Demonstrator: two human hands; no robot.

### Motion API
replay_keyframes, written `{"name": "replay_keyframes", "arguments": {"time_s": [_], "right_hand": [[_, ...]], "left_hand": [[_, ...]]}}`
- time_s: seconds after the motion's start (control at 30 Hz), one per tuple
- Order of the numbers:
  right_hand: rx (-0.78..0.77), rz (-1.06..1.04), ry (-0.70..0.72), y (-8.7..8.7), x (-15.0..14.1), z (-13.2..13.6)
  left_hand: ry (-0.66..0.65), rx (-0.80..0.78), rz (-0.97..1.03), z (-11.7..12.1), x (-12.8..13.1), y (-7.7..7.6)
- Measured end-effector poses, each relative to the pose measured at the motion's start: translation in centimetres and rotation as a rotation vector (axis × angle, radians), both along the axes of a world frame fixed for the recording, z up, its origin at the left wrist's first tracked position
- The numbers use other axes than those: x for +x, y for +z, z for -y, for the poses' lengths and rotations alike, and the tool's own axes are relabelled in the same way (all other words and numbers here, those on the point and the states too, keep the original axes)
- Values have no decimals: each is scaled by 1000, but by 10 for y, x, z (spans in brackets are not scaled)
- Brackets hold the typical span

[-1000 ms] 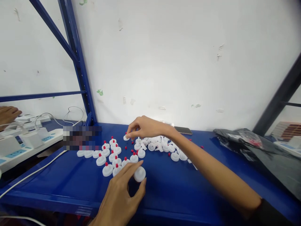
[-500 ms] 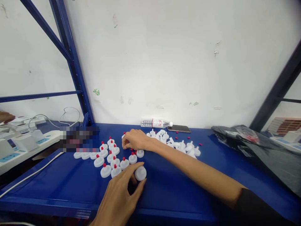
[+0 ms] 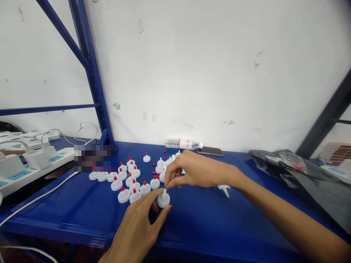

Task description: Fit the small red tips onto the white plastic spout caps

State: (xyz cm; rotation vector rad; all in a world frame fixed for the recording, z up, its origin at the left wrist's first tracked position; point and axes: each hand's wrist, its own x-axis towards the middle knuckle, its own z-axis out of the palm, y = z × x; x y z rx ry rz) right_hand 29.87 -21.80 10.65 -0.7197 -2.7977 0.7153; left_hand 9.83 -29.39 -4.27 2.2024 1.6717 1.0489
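Left fingers (image 3: pixel 159 221) hold white cap (image 3: pixel 163 201); bottle label (image 3: pixel 187 144) (red print) unreadable.

Holds the left hand (image 3: pixel 139 219) low, with its back turned up and its index finger (image 3: pixel 155 194) and thumb (image 3: pixel 163 214) bowed into a wide pincer. Stretches the bare right forearm (image 3: pixel 268 208) diagonally in from the lower right, with the wrist gently bent. Poises the right hand (image 3: pixel 196 168) farther forward (nearly meeting the left), with thumb and forefinger pinched together and the other fingers curled.
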Motion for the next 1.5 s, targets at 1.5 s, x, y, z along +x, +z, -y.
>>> {"name": "replay_keyframes", "arguments": {"time_s": [1.5], "right_hand": [[413, 213, -330, -33, -61, -81]], "left_hand": [[-85, -51, 56, 7, 2, 12]]}}
